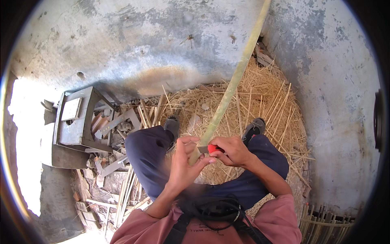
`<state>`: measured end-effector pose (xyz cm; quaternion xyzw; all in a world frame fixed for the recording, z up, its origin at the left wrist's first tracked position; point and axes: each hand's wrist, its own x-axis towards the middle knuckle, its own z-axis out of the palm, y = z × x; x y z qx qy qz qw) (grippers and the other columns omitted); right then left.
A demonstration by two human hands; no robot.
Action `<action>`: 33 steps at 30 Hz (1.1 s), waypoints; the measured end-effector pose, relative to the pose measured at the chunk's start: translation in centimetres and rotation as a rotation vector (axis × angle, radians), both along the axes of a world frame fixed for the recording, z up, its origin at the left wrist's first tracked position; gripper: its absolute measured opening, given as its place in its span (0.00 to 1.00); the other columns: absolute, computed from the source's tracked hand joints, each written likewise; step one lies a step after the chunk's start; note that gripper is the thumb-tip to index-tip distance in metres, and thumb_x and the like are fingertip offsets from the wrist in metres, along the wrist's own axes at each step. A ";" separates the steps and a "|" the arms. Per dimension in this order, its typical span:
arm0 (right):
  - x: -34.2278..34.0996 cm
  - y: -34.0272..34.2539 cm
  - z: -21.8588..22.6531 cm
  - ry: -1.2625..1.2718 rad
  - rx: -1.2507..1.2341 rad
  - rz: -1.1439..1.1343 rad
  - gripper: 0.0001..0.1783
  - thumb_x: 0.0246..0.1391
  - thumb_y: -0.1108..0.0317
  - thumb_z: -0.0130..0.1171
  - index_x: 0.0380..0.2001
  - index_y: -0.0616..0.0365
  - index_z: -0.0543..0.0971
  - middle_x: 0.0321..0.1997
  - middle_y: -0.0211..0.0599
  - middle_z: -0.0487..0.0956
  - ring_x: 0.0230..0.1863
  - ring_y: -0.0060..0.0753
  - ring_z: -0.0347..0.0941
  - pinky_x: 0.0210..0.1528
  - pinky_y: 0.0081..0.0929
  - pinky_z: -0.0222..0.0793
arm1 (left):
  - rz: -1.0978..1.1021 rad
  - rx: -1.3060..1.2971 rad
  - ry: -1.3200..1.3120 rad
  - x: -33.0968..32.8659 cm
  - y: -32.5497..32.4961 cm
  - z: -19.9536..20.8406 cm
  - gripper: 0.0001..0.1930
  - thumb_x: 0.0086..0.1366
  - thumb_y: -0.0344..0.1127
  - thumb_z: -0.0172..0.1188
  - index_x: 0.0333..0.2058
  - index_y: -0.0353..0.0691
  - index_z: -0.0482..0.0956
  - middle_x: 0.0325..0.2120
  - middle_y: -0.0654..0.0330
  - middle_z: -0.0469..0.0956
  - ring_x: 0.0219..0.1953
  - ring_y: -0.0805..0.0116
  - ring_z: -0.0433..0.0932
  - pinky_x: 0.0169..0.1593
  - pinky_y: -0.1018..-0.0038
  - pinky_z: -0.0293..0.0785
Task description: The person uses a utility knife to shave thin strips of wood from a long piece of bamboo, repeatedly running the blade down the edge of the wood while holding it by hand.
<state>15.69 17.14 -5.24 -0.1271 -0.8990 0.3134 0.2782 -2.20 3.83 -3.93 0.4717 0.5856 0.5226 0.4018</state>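
Note:
A long, flat, pale green-yellow bamboo strip [233, 85] slants from between my knees up toward the far right corner. Its near end lies in my left hand [182, 164], with the fingers and thumb curled round it. My right hand [235, 151] grips the red handle of a knife [214, 149]. The short dark blade points left and meets the strip beside my left fingers, and my left thumb reaches over below the handle. Just how the blade's edge sits on the strip is hard to make out.
Shavings and thin split sticks [280, 118] cover the floor around my shoes. To the left stands a worn wooden stool [75, 134] on its side, among flat metal pieces [115, 124] and rubble. Walls [134, 40] close in ahead and right; upright sticks [329, 223] stand at lower right.

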 end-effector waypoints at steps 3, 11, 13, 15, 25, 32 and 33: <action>0.0 -0.1 0.1 0.009 0.017 -0.001 0.14 0.64 0.58 0.65 0.41 0.58 0.79 0.28 0.39 0.81 0.24 0.47 0.79 0.26 0.36 0.72 | -0.002 0.012 -0.022 0.0 0.0 0.1 0.32 0.63 0.23 0.74 0.57 0.34 0.61 0.43 0.52 0.83 0.45 0.72 0.85 0.45 0.77 0.83; -0.5 -0.3 0.5 0.080 0.049 -0.007 0.13 0.63 0.59 0.65 0.39 0.59 0.80 0.26 0.39 0.80 0.23 0.45 0.78 0.25 0.35 0.72 | 0.063 0.085 -0.084 0.8 -0.1 0.1 0.28 0.64 0.23 0.73 0.53 0.33 0.62 0.45 0.50 0.81 0.44 0.73 0.84 0.46 0.79 0.82; -0.4 -0.4 0.6 0.085 0.055 -0.011 0.13 0.63 0.60 0.66 0.39 0.59 0.80 0.26 0.38 0.80 0.23 0.44 0.78 0.24 0.35 0.72 | 0.070 0.105 -0.100 1.0 0.0 0.1 0.28 0.64 0.23 0.73 0.53 0.33 0.62 0.45 0.51 0.81 0.44 0.74 0.84 0.46 0.79 0.81; -0.4 -0.6 0.6 0.092 0.064 -0.022 0.13 0.62 0.60 0.66 0.39 0.59 0.80 0.26 0.38 0.80 0.22 0.44 0.78 0.24 0.35 0.72 | 0.075 0.119 -0.124 1.1 0.0 0.0 0.27 0.65 0.23 0.73 0.53 0.34 0.62 0.45 0.51 0.81 0.44 0.74 0.83 0.46 0.80 0.81; -0.6 -1.2 0.7 0.086 0.094 -0.085 0.12 0.61 0.62 0.66 0.39 0.60 0.81 0.28 0.38 0.81 0.23 0.43 0.79 0.25 0.34 0.73 | 0.092 0.097 -0.233 1.4 0.2 0.9 0.26 0.66 0.28 0.74 0.52 0.31 0.63 0.40 0.52 0.84 0.44 0.73 0.84 0.46 0.77 0.79; -0.7 -1.8 0.9 0.082 0.122 -0.148 0.12 0.62 0.62 0.65 0.38 0.61 0.80 0.29 0.39 0.82 0.22 0.43 0.79 0.24 0.35 0.74 | 0.096 0.129 -0.192 1.3 0.3 0.5 0.26 0.67 0.29 0.73 0.53 0.31 0.63 0.38 0.52 0.84 0.43 0.73 0.84 0.45 0.77 0.79; -0.7 -1.8 1.0 0.080 0.122 -0.155 0.12 0.61 0.62 0.66 0.38 0.61 0.80 0.29 0.39 0.82 0.22 0.43 0.79 0.23 0.35 0.74 | 0.093 0.136 -0.182 1.2 0.3 0.4 0.26 0.67 0.29 0.73 0.52 0.31 0.64 0.38 0.52 0.84 0.43 0.73 0.84 0.45 0.77 0.79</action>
